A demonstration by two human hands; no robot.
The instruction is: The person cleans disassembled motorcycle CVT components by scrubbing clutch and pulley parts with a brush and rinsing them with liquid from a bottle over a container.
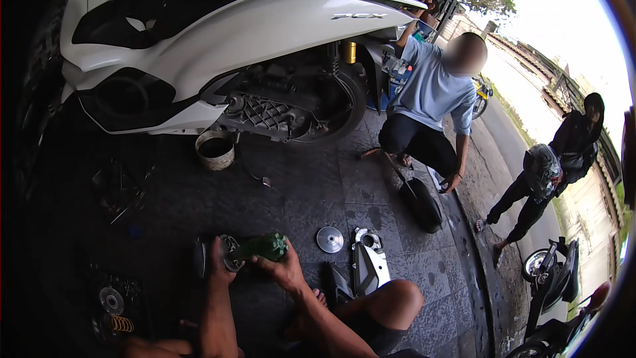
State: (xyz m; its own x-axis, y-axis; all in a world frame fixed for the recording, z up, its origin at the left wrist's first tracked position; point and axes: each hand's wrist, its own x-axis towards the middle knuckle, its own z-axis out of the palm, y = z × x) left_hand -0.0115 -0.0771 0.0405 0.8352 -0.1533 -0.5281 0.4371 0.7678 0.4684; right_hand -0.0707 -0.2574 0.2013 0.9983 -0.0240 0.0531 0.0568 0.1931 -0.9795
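My right hand (pixel 285 270) is closed around a green plastic bottle (pixel 265 248), which lies tilted on its side. The bottle's narrow end points left, at a round metal part (pixel 231 245). My left hand (pixel 221 268) grips that part from below; its exact kind is too dark and small to tell. Both hands are close together above the dark tiled floor. Just left of them stands a dark, rounded object (pixel 200 257) that I cannot make out.
A white scooter (pixel 265 33) stands ahead, with a bucket (pixel 217 152) under it. A metal disc (pixel 330 239), a silver cover (pixel 368 264) and a yellow spring (pixel 122 323) lie around me. One person (pixel 434 79) crouches by the scooter's rear; another (pixel 570 152) stands outside.
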